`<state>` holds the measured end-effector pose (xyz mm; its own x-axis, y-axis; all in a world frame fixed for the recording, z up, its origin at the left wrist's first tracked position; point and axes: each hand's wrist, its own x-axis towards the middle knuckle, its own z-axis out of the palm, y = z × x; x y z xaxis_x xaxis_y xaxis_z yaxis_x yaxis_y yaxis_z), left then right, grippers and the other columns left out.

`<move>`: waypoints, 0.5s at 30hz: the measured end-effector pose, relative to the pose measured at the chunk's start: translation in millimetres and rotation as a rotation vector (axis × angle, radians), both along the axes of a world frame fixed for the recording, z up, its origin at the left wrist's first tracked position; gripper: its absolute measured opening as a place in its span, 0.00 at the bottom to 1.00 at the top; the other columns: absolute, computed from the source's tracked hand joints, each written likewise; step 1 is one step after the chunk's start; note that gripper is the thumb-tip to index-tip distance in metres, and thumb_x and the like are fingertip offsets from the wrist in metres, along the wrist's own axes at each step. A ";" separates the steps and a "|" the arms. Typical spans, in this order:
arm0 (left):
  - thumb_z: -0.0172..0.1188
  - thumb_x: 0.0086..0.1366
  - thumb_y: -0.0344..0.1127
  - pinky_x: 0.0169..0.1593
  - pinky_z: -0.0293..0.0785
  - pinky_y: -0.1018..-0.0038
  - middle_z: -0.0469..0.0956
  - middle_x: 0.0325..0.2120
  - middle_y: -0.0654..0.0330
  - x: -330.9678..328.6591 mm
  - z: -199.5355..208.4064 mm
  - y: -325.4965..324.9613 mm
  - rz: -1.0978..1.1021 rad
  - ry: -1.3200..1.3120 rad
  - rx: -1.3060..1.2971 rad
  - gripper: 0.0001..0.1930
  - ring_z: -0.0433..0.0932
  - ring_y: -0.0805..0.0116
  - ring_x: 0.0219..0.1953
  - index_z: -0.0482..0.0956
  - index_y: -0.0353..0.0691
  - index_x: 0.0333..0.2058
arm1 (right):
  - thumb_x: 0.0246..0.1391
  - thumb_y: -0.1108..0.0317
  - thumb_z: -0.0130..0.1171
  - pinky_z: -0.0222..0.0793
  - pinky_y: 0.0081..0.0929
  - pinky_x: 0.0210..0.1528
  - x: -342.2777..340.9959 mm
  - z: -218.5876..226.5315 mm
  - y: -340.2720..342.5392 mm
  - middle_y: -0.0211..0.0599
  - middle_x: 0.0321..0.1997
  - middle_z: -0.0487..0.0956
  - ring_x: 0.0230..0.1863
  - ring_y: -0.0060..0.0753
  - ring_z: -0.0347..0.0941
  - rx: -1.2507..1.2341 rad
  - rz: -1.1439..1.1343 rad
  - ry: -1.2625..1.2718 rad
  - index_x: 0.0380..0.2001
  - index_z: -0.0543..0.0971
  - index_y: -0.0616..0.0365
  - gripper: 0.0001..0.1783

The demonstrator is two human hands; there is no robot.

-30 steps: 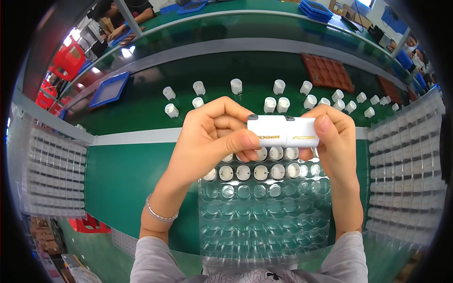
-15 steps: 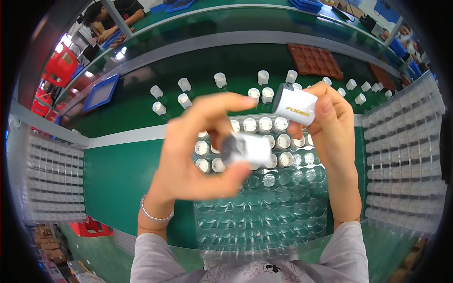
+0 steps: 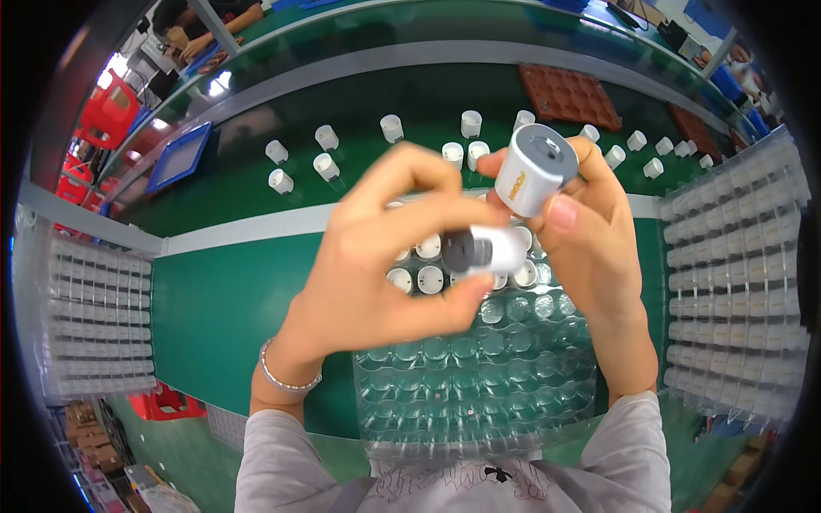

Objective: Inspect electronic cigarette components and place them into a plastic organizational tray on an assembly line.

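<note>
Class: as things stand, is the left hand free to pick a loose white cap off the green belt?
Probably not yet. The left hand already grips a white cap above the clear tray, so its fingers are taken, though nothing blocks the loose caps beyond.

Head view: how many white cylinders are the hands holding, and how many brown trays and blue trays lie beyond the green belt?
white cylinder: 2, one in the right hand, one in the left hand
brown tray: 2
blue tray: 1
Total: 5
</note>
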<state>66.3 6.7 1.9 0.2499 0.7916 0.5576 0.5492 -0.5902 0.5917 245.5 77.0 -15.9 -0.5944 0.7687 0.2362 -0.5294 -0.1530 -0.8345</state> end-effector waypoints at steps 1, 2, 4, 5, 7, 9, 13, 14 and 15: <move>0.62 0.41 0.27 0.38 0.71 0.72 0.69 0.32 0.56 -0.1 -4.6 1.9 -0.034 -0.087 -0.013 0.21 0.72 0.65 0.37 0.75 0.35 0.39 | 0.49 0.72 0.58 0.66 0.28 0.49 2.5 -5.6 0.2 0.45 0.43 0.74 0.45 0.31 0.71 0.104 -0.046 -0.008 0.42 0.65 0.61 0.18; 0.61 0.42 0.24 0.41 0.72 0.71 0.68 0.34 0.55 -1.9 -9.5 3.5 -0.060 -0.168 -0.025 0.24 0.72 0.63 0.40 0.72 0.35 0.44 | 0.47 0.75 0.60 0.66 0.30 0.50 2.6 -11.4 2.0 0.45 0.46 0.73 0.46 0.31 0.71 0.207 -0.085 -0.009 0.43 0.64 0.61 0.21; 0.60 0.43 0.21 0.44 0.72 0.69 0.69 0.36 0.54 7.5 -14.4 4.8 -0.113 -0.340 -0.021 0.28 0.72 0.61 0.42 0.67 0.36 0.47 | 0.43 0.81 0.61 0.65 0.31 0.51 6.0 -19.3 4.8 0.45 0.48 0.71 0.49 0.32 0.69 0.235 -0.082 0.022 0.44 0.63 0.59 0.25; 0.58 0.43 0.19 0.47 0.71 0.67 0.69 0.37 0.52 13.5 -17.1 5.7 -0.181 -0.520 -0.015 0.31 0.72 0.60 0.44 0.62 0.37 0.50 | 0.43 0.80 0.62 0.65 0.31 0.51 9.4 -21.0 5.5 0.45 0.48 0.72 0.49 0.33 0.69 0.342 -0.122 -0.011 0.44 0.63 0.59 0.25; 0.57 0.43 0.17 0.47 0.71 0.66 0.69 0.39 0.50 17.8 -25.0 13.2 -0.284 -0.526 0.038 0.33 0.72 0.59 0.44 0.59 0.37 0.51 | 0.41 0.81 0.63 0.64 0.32 0.52 15.8 -23.4 1.7 0.45 0.47 0.72 0.49 0.33 0.69 0.446 -0.155 -0.040 0.43 0.64 0.60 0.25; 0.55 0.45 0.17 0.49 0.69 0.66 0.68 0.46 0.45 31.6 -29.6 16.9 -0.397 -0.662 0.024 0.28 0.71 0.58 0.46 0.61 0.37 0.47 | 0.40 0.81 0.63 0.64 0.32 0.52 30.8 -30.7 2.9 0.45 0.46 0.72 0.49 0.33 0.69 0.509 -0.174 -0.088 0.42 0.64 0.60 0.25; 0.55 0.48 0.22 0.49 0.66 0.68 0.67 0.47 0.49 33.1 -31.6 25.0 -0.306 -0.276 -0.108 0.18 0.70 0.63 0.43 0.73 0.37 0.41 | 0.36 0.76 0.66 0.65 0.28 0.45 85.9 -22.3 17.8 0.42 0.39 0.75 0.43 0.33 0.71 0.877 -0.292 -0.552 0.40 0.74 0.64 0.23; 0.56 0.48 0.23 0.46 0.66 0.70 0.67 0.46 0.53 45.1 -36.5 30.0 -0.302 -0.228 -0.181 0.17 0.70 0.64 0.39 0.75 0.37 0.40 | 0.35 0.74 0.67 0.65 0.28 0.44 105.3 -13.4 21.1 0.42 0.38 0.75 0.42 0.34 0.71 1.003 -0.263 -0.764 0.40 0.75 0.64 0.23; 0.56 0.48 0.24 0.46 0.66 0.71 0.68 0.43 0.53 54.2 -45.0 34.1 -0.317 -0.181 -0.215 0.18 0.70 0.63 0.39 0.75 0.37 0.41 | 0.33 0.74 0.66 0.66 0.28 0.40 112.9 -15.0 20.4 0.41 0.36 0.75 0.39 0.37 0.72 0.961 -0.251 -0.875 0.38 0.75 0.63 0.23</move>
<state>120.5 40.7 -43.1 0.4127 0.7947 0.4451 0.2364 -0.5654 0.7902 358.5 97.5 -30.9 -0.6953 0.6227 0.3590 0.3084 0.7096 -0.6335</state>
